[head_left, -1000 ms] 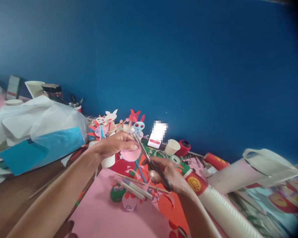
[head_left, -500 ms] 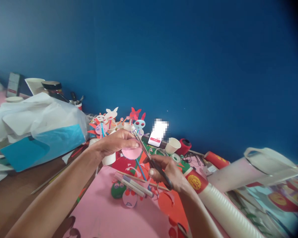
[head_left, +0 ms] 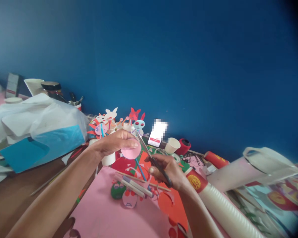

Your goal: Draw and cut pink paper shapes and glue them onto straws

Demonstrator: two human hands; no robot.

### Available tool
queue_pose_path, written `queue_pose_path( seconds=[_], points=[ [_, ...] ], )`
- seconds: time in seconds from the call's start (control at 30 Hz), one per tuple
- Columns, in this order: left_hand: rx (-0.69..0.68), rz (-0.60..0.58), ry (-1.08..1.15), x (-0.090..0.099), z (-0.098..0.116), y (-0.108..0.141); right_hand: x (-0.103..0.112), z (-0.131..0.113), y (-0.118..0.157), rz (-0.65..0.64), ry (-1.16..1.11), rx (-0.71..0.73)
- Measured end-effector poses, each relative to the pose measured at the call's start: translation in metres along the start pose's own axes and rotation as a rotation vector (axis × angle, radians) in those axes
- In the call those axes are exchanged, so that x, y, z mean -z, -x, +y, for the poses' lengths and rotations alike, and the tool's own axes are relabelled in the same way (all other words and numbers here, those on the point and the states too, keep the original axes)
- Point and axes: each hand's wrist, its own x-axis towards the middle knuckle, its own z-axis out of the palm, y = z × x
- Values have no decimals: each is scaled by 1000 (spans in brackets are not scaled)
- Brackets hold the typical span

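Note:
My left hand (head_left: pixel 120 142) pinches a round piece of pink paper (head_left: pixel 131 152) between thumb and fingers. Wrapped around the handles of a pair of scissors (head_left: pixel 149 153) is my right hand (head_left: pixel 167 170). The scissor blades point up and away, beside the right edge of the pink paper. Below my hands, several markers (head_left: pixel 134 186) lie across a pink sheet (head_left: pixel 101 208), next to a green paper face (head_left: pixel 118 191) and a pink paper face (head_left: pixel 129 199).
Paper cups with cut-paper animal figures (head_left: pixel 134 115) stand by the blue wall. A lit phone (head_left: pixel 157 134) leans behind my hands, left of a white paper cup (head_left: pixel 173 146). Stacked cups (head_left: pixel 228 208) lie at right, near a plastic pitcher (head_left: pixel 238 172). A plastic bag (head_left: pixel 47 115) sits at left.
The scissor blades have shifted slightly relative to the pink paper, and more of the round piece now shows. Both hands stay in nearly the same place.

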Motion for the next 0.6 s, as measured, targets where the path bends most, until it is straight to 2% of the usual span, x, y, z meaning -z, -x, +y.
queue_pose_path(
  seconds=[0.1,0.2,0.3,0.43,0.6],
  points=[
    [-62,82,37,0,1,-2,2,4,-3,48,-69,35],
    [-161,315,143,-1,1,-6,3,5,-6,93,-129,89],
    [-202,431,222,-5,3,-9,2,6,-6,116,-174,115],
    [-260,470,365,-9,7,-8,1,6,-6,120,-194,115],
    [-278,436,536,-10,11,-7,0,6,-7,103,-181,88]
  ],
)
